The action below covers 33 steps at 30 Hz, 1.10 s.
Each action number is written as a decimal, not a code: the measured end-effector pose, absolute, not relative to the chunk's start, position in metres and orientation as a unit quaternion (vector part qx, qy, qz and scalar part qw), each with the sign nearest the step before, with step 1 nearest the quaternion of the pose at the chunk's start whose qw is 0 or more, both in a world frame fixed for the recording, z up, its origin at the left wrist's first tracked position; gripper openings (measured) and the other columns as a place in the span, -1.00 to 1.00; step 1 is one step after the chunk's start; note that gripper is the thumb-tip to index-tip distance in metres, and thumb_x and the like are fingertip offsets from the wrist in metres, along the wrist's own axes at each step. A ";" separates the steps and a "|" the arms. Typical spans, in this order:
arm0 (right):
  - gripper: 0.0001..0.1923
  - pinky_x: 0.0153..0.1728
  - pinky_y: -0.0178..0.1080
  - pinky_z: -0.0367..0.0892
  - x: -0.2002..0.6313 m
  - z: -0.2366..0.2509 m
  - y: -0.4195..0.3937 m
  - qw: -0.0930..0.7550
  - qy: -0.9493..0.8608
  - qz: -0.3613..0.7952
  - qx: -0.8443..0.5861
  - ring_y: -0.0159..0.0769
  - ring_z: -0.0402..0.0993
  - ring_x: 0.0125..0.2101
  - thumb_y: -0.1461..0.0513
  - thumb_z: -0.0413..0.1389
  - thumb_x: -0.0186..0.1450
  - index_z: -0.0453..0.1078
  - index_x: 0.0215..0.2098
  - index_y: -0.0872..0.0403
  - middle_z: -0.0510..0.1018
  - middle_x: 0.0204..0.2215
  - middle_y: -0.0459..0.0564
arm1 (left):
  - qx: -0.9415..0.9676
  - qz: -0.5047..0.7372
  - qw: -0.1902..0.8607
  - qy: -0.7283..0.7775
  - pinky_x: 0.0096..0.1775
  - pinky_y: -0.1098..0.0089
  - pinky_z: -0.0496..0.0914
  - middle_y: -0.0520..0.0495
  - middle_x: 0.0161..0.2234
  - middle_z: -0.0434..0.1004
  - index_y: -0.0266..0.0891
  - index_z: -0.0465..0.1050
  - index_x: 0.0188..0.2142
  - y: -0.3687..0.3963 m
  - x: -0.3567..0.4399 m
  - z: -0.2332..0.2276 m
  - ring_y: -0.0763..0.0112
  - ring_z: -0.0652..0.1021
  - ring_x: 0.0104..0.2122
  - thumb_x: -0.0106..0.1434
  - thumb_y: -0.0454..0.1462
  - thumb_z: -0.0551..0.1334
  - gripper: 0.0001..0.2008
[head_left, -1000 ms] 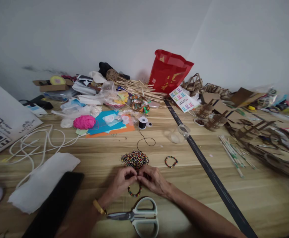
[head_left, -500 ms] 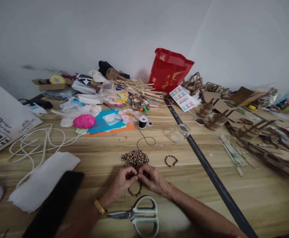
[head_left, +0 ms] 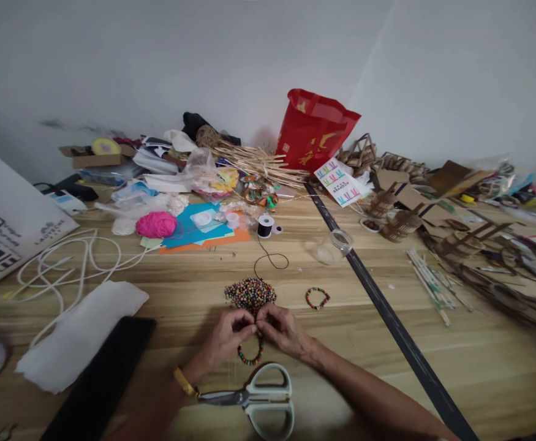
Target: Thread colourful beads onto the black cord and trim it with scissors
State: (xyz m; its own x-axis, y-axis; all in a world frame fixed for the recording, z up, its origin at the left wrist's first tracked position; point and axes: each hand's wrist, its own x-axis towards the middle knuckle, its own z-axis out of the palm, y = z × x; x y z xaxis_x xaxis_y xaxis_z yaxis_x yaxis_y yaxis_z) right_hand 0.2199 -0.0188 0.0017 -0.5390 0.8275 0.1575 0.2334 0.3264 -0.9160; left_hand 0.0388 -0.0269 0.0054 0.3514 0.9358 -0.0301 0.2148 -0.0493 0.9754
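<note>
1. The beaded loop was found on the near side of the fingertips, its two ends running up beneath them; its top was covered by the fingers.
2. Thumb and forefinger of the left hand and of the right hand were drawn into a close pinch, the two hands nearly meeting, and the loop was held there by its ends. Any cord between the fingertips was too fine to be made out.
3. A pile of loose beads was noted just beyond the fingertips.
4. Scissors were laid just nearer than the loop, blades pointed toward the gold bracelet worn on the left wrist.
5. A finished-looking bead bracelet was placed apart, to the right. Farther off, a spool of black cord was seen, its line trailed toward the pile.
6. The loop was made up of small round beads in red, green, yellow and dark tones, curved in a U.
</note>
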 end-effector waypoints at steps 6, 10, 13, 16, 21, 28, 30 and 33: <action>-0.72 -0.51 -0.40 0.11 0.221 0.001 -0.014 0.326 -0.749 0.471 -0.333 -0.45 0.19 -0.53 0.09 0.04 0.31 0.32 -0.39 0.14 0.33 -0.55 -0.12 | 0.627 0.347 0.528 0.455 -0.41 0.46 0.30 0.02 -0.55 0.43 -0.29 0.42 -0.52 -0.027 0.039 0.006 0.41 0.41 -0.49 0.08 -0.23 0.23 -0.85; -0.69 -0.48 -0.38 0.12 0.222 0.002 -0.013 0.325 -0.746 0.482 -0.325 -0.43 0.20 -0.51 0.05 0.02 0.32 0.32 -0.38 0.14 0.32 -0.54 -0.12 | 0.625 0.343 0.534 0.455 -0.41 0.46 0.29 0.04 -0.56 0.43 -0.28 0.43 -0.52 -0.028 0.039 0.010 0.42 0.40 -0.50 0.07 -0.24 0.24 -0.86; -0.66 -0.48 -0.38 0.13 0.222 0.005 -0.013 0.325 -0.735 0.499 -0.323 -0.42 0.20 -0.49 0.02 0.03 0.31 0.32 -0.39 0.14 0.33 -0.52 -0.11 | 0.611 0.345 0.554 0.448 -0.39 0.46 0.29 0.04 -0.54 0.45 -0.28 0.45 -0.51 -0.026 0.036 0.012 0.41 0.41 -0.47 0.08 -0.22 0.26 -0.85; -0.64 -0.45 -0.36 0.13 0.224 0.010 -0.012 0.322 -0.726 0.525 -0.305 -0.42 0.20 -0.47 0.00 0.05 0.29 0.31 -0.41 0.15 0.33 -0.50 -0.09 | 0.597 0.341 0.591 0.423 -0.36 0.45 0.30 0.03 -0.53 0.45 -0.29 0.45 -0.50 -0.024 0.032 0.012 0.41 0.41 -0.45 0.06 -0.18 0.29 -0.81; -0.62 -0.45 -0.37 0.11 0.230 0.023 -0.011 0.289 -0.701 0.597 -0.262 -0.44 0.18 -0.47 -0.02 0.10 0.25 0.30 -0.43 0.16 0.32 -0.48 -0.10 | 0.592 0.335 0.642 0.354 -0.32 0.42 0.30 0.00 -0.48 0.42 -0.29 0.41 -0.53 -0.022 0.026 0.018 0.38 0.41 -0.41 0.03 -0.07 0.33 -0.69; -0.60 -0.49 -0.39 0.10 0.233 0.035 -0.011 0.274 -0.677 0.635 -0.252 -0.46 0.16 -0.49 -0.03 0.14 0.22 0.31 -0.45 0.16 0.30 -0.50 -0.11 | 0.595 0.330 0.652 0.336 -0.30 0.40 0.30 -0.04 -0.43 0.39 -0.30 0.40 -0.51 -0.025 0.027 0.026 0.37 0.41 -0.38 0.02 -0.01 0.34 -0.62; -0.60 -0.49 -0.38 0.11 0.234 0.038 -0.012 0.276 -0.668 0.644 -0.251 -0.46 0.17 -0.50 -0.03 0.15 0.21 0.31 -0.45 0.16 0.30 -0.51 -0.11 | 0.602 0.334 0.648 0.326 -0.28 0.39 0.30 -0.04 -0.42 0.39 -0.30 0.40 -0.51 -0.024 0.027 0.024 0.36 0.42 -0.37 0.03 -0.01 0.33 -0.63; -0.61 -0.47 -0.38 0.17 0.235 0.043 -0.012 0.283 -0.652 0.662 -0.238 -0.45 0.22 -0.50 -0.02 0.16 0.20 0.30 -0.45 0.15 0.34 -0.50 -0.09 | 0.616 0.345 0.634 0.315 -0.27 0.38 0.31 -0.05 -0.41 0.41 -0.30 0.40 -0.51 -0.023 0.027 0.022 0.36 0.44 -0.36 0.07 -0.03 0.32 -0.65</action>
State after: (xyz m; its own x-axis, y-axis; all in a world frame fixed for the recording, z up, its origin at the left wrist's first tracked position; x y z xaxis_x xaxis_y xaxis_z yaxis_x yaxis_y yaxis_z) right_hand 0.2351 -0.0122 0.0432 -0.7269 0.6847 0.0531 -0.0637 0.0098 -0.9979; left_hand 0.0269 -0.0235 0.0215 0.5628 0.8262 0.0263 -0.0495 0.0019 0.9988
